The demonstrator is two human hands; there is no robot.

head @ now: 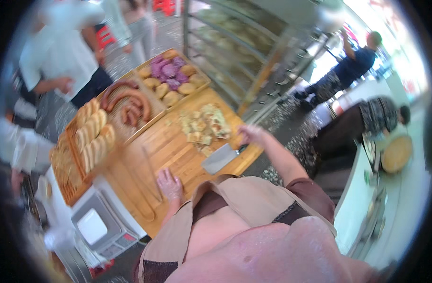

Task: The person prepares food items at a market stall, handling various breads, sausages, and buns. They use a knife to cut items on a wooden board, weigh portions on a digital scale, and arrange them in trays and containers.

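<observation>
My left hand [170, 185] rests palm down on the wooden board [141, 159], fingers spread, beside a long thin utensil that looks like metal tongs [131, 187]. A cleaver [219, 159] lies flat near the board's right edge, its dark handle pointing right. Just above that handle is my right hand [253, 135], blurred; whether its fingers touch the handle I cannot tell. Chopped pieces of a browned flatbread or pancake [205, 125] lie in a loose heap beyond the blade.
Along the far side stand a tray with sausages [131, 106], a tray of round buns and purple pieces [170, 74], and sliced bread [95, 134] in a basket. A scale [102, 223] stands left. A rack [233, 46] and several people surround the table.
</observation>
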